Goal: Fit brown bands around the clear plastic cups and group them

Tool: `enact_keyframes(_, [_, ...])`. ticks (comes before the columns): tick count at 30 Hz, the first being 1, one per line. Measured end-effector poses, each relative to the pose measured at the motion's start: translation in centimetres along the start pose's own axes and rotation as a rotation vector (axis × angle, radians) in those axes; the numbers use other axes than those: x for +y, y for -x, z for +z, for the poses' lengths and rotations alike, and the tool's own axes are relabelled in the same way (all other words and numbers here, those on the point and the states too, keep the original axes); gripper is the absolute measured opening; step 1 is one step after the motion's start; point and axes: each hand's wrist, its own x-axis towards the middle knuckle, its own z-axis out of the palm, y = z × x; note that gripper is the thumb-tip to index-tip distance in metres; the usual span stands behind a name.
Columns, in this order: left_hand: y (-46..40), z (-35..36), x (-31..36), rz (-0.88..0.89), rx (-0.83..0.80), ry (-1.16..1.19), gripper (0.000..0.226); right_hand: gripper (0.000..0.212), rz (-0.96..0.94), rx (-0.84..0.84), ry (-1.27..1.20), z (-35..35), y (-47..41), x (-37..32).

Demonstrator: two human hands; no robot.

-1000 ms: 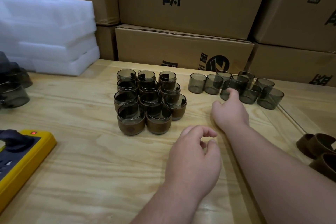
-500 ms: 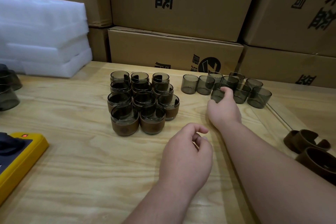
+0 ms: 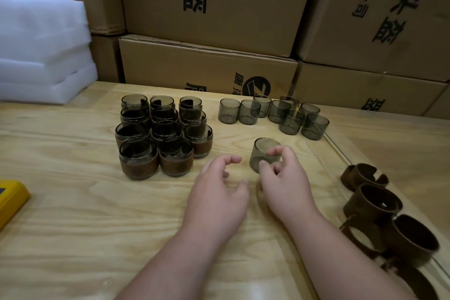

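Note:
My right hand [image 3: 285,180] pinches one bare smoky clear cup [image 3: 261,153], tilted, just above the wooden table [image 3: 73,214]. My left hand [image 3: 216,192] hovers beside it with loosely curled fingers, holding nothing. Several banded cups [image 3: 155,141] stand grouped in rows at centre left, brown bands around their lower halves. Several bare cups [image 3: 275,112] stand in a cluster at the back right. Loose brown bands [image 3: 372,200] lie at the right edge of the table.
Stacked cardboard boxes [image 3: 207,66] wall off the far side. White foam sheets [image 3: 41,56] are piled at the back left. A yellow device [image 3: 9,200] sits at the left edge.
My right hand has taken a bare cup from the back-right cluster and drawn it toward me. My left hand has lifted a little toward it.

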Motion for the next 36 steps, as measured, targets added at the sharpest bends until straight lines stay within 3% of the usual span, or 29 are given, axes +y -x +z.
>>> enact_keyframes(5, [0.2,0.0,0.1,0.049,-0.118,-0.129,0.101,0.006,-0.111,-0.081,-0.187,-2.1,4.3,-0.4])
enact_keyframes(8, [0.2,0.0,0.1,0.049,-0.161,-0.159,0.117,0.008,-0.17,0.006,-0.248,-2.6,5.6,-0.7])
enact_keyframes(13, [0.3,-0.1,0.0,0.073,-0.146,-0.183,0.085,0.02,-0.152,0.092,-0.22,-2.5,5.2,-0.8])
enact_keyframes(17, [0.3,0.2,-0.1,0.094,-0.115,-0.042,0.073,0.036,-0.056,0.015,-0.318,-2.4,4.4,-0.5])
enact_keyframes(21, [0.4,0.2,-0.2,0.154,-0.116,0.052,0.067,0.068,-0.079,-0.146,-0.283,-1.6,4.0,-0.7])
enact_keyframes(27, [0.6,0.0,0.1,0.278,-0.176,-0.013,0.065,0.058,-0.192,-0.184,-0.245,-1.3,3.8,-1.2])
enact_keyframes(36, [0.8,0.2,-0.2,0.184,-0.166,0.074,0.067,0.05,-0.152,-0.194,-0.393,-1.5,3.7,-1.4])
